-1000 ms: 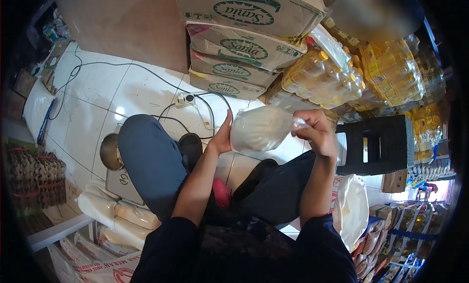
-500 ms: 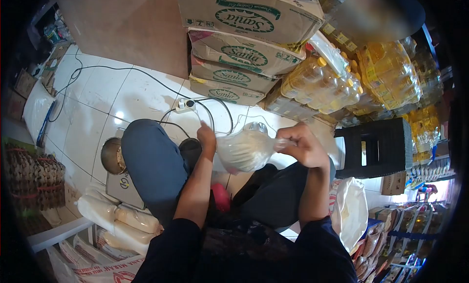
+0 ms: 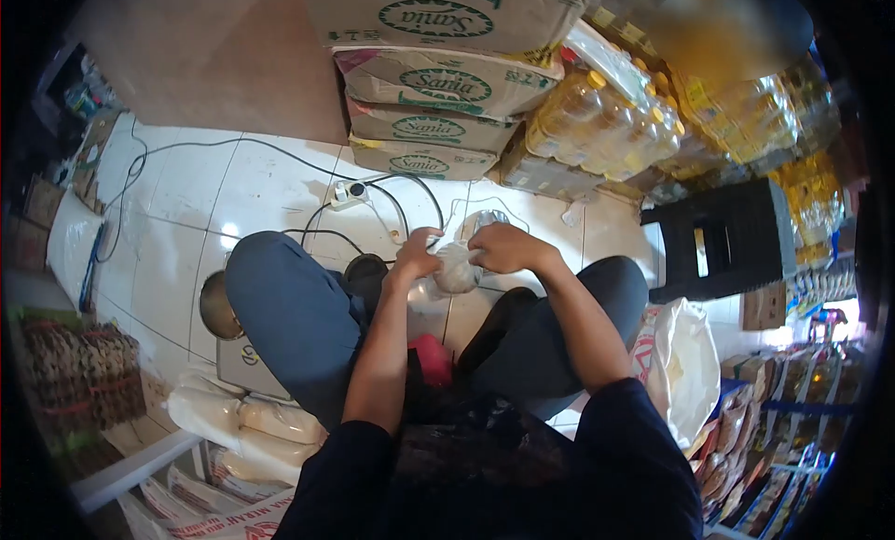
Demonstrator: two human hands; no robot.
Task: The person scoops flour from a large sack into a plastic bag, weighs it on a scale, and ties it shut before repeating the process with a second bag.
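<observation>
A clear plastic bag [image 3: 457, 271] with whitish contents hangs low between my knees, over the tiled floor. My left hand [image 3: 417, 253] is closed at the left side of its gathered top. At the right side of that top, the fingers of my right hand [image 3: 508, 249] are closed on the plastic. What fills the bag I cannot make out. Just behind my right hand, a shiny metal container [image 3: 487, 218] is partly covered. A red object [image 3: 432, 360] lies between my legs, close to my body.
Cartons [image 3: 433, 83] are stacked ahead, with packs of yellow oil bottles [image 3: 606, 125] to their right. A power strip [image 3: 350, 195] and black cables lie on the floor. A black stool [image 3: 722, 246] and an open white sack [image 3: 685, 372] stand right; filled bags [image 3: 270, 428] lie left.
Both hands have moved closer together at the bag's top. The bag, earlier stretched sideways between them, now hangs lower and more compact. My right hand has shifted left, and the view has tilted slightly.
</observation>
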